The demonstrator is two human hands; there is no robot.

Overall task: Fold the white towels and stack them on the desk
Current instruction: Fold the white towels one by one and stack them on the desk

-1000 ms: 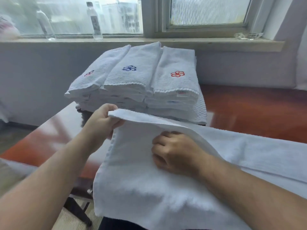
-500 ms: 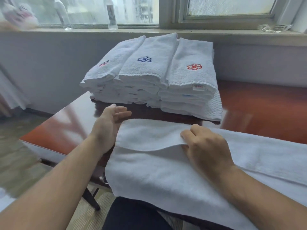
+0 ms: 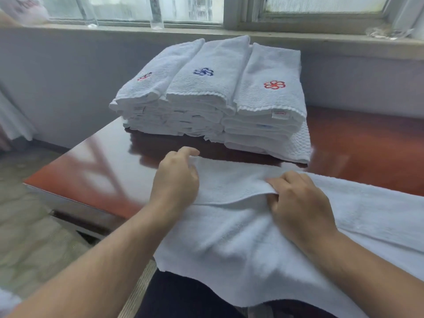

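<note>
A white towel (image 3: 241,237) lies across the near edge of the reddish desk (image 3: 96,180) and hangs over my lap, its far strip folded back toward me. My left hand (image 3: 176,180) grips the towel's far left corner with curled fingers. My right hand (image 3: 298,203) pinches the folded strip's edge near the middle, thumb tucked under the flap. Behind them stands a stack of folded white towels (image 3: 218,99) in three rows, with red and blue flower emblems on top.
A grey window sill (image 3: 206,31) runs along the back with two clear bottles (image 3: 156,17) on it. The desk's left corner is close to my left forearm; floor lies beyond it. Bare desk surface shows at the right of the stack.
The raised towel flap has come down flat onto the desk. My left hand let go, opened, then took the far left corner again. My right hand moved from under the flap to pinching its edge.
</note>
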